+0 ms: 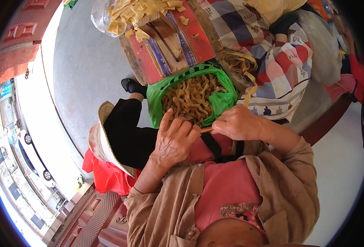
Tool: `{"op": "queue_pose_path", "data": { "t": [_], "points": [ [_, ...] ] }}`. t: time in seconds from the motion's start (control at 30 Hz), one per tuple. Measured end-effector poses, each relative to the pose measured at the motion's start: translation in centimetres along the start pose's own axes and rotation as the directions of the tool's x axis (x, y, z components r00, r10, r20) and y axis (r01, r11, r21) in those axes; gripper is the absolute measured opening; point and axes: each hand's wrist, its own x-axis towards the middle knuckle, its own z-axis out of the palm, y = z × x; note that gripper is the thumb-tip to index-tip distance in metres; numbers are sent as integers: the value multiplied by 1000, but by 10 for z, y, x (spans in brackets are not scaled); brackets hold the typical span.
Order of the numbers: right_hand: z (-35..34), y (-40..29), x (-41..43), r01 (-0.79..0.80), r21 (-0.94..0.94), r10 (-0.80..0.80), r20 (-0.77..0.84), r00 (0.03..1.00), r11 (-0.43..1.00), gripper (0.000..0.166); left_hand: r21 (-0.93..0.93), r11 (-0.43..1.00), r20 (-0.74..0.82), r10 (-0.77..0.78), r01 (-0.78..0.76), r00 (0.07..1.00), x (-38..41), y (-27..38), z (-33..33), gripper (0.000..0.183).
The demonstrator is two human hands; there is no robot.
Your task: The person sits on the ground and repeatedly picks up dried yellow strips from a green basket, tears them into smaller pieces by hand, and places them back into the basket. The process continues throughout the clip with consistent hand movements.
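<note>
Between my two hands a thin tan strip (pixel 206 130) is stretched, its ends pinched in the fingers. My left hand (pixel 175 140) grips one end, with the index finger raised. My right hand (pixel 240 123) has its thumb and curled fingers closed on the other end. Just beyond them sits a green plastic bag (pixel 152 102), open at the top. Brown, twisted, knot-like pieces (pixel 189 95) fill it. Beside the bag, to the right, lies a bundle of long yellowish-brown strips (pixel 236 60), and one strip trails down behind my right hand.
Past the bag stands a red-painted wooden board (pixel 200 34) with purple printed tape and a dark rod. Pale yellow flat pieces (pixel 145 10) are heaped on it. Checked fabric (pixel 277 68) lies at right. A sun hat (pixel 108 139) and red bag (pixel 108 176) are at left.
</note>
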Motion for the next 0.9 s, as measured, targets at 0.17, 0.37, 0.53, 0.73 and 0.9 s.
{"op": "queue_pose_path", "data": {
  "t": [0.17,0.37,0.53,0.73,0.9],
  "points": [
    [-31,30,45,-44,-188,-16,-306,952,981,20,39,982,-259,-170,186,951,42,-37,-28,16],
    [-77,64,132,-2,-492,-331,-588,738,870,12,-92,949,-500,-305,301,811,97,-86,-49,10],
    [-55,85,120,-184,-503,-90,-472,877,844,17,-43,930,-516,-334,366,789,97,-96,-28,8],
    [-30,62,51,-96,-220,-30,-508,861,971,14,-163,954,-482,-298,250,824,38,-49,-25,15],
    [-10,26,38,118,-474,-267,-262,927,873,16,-925,17,295,-597,379,746,14,-19,0,41]
  ]
}}
